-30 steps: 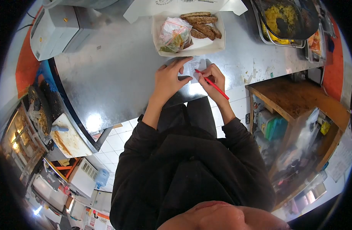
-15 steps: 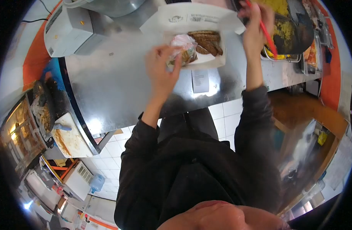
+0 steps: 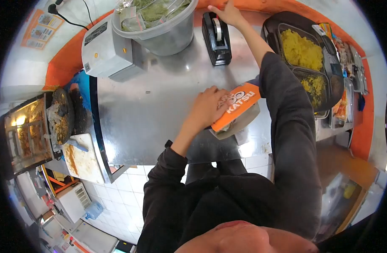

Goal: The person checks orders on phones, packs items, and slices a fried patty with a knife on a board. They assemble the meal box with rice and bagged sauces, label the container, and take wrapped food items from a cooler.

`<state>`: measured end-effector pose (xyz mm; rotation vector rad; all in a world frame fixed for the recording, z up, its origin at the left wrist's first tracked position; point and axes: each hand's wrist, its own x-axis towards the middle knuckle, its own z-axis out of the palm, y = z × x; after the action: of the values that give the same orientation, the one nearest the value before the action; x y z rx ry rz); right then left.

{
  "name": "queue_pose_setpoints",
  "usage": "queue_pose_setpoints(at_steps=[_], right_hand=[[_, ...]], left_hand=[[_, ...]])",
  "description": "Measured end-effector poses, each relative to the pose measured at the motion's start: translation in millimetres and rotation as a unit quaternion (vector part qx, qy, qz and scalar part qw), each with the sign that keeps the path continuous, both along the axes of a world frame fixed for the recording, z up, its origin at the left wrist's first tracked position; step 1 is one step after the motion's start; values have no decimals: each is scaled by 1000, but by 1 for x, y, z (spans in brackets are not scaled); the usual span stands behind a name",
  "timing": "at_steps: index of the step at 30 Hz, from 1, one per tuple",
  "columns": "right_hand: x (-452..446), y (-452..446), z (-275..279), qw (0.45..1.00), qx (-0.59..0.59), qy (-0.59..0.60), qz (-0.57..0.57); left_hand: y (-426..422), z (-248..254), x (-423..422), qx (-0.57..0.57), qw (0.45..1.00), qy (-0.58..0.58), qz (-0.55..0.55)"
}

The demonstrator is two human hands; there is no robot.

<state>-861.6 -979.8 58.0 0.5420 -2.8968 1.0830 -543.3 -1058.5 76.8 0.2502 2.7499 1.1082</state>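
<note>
My left hand (image 3: 210, 106) lies with spread fingers on the orange lid of a food box (image 3: 240, 106), which is folded over but gapes along its near side. Partly under the box's near edge is a printed white slip (image 3: 243, 137). My right hand (image 3: 228, 12) reaches far forward at the top of the view, fingers apart, holding nothing that I can see. Just left of and below it stands a black tape dispenser (image 3: 217, 39) with a roll of clear tape. The red pen is not in view.
A grey tub (image 3: 170, 39) of bagged greens stands at the back, beside a white printer-like machine (image 3: 105, 50). At right are trays of yellow food (image 3: 302, 49) with a black lid. A stained cutting board (image 3: 81, 158) lies at left, next to a stone mortar (image 3: 60, 114).
The box lid has come down over the food. My left hand has moved onto it. My right hand has let go of the red pen and reached forward. The view has shifted forward.
</note>
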Motion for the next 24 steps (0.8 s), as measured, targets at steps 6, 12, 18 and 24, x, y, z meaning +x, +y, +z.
queue_pose_setpoints(at_steps=[6, 12, 18, 24], right_hand=[[83, 55, 34, 980, -85, 177, 43], [191, 154, 16, 971, 106, -121, 176], [290, 162, -36, 974, 170, 131, 77], [324, 150, -40, 992, -22, -106, -68]], left_hand=[[41, -17, 30, 104, 993, 1, 51], [94, -42, 57, -112, 985, 104, 74], [69, -67, 71, -132, 979, 152, 37], [73, -87, 110, 163, 934, 90, 306]])
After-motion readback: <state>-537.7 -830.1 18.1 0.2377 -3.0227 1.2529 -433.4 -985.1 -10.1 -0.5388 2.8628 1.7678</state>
